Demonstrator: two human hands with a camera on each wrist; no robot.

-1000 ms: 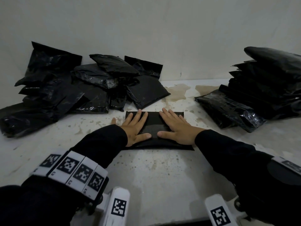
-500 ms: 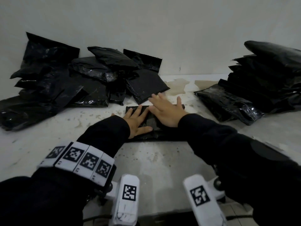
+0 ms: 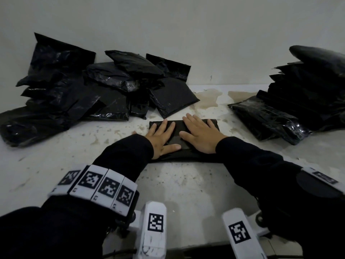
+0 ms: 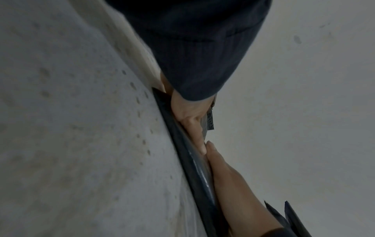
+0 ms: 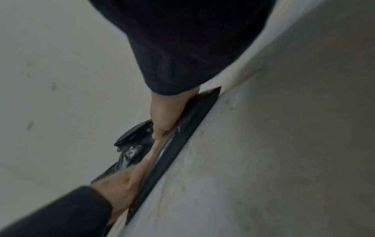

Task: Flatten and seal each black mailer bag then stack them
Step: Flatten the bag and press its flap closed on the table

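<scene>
A flat black mailer bag [image 3: 177,135] lies on the white table [image 3: 186,184] in front of me. My left hand [image 3: 162,139] presses its left half with straight, spread fingers. My right hand [image 3: 200,136] lies flat on its right half, fingers straight. The thumbs nearly meet over the bag's middle. In the left wrist view the bag [image 4: 192,163] shows edge-on under my left hand [image 4: 192,126]. The right wrist view shows the bag [image 5: 176,141] under my right hand [image 5: 162,121].
A loose heap of black mailer bags [image 3: 84,94] leans on the wall at the back left. A pile of black mailer bags [image 3: 298,101] stands at the right. The table is stained near the wall [image 3: 207,98].
My right hand had reached forward over the bag's far edge half a second ago; it has come back and lies flat on the bag's right half. The left hand has stayed pressed down.
</scene>
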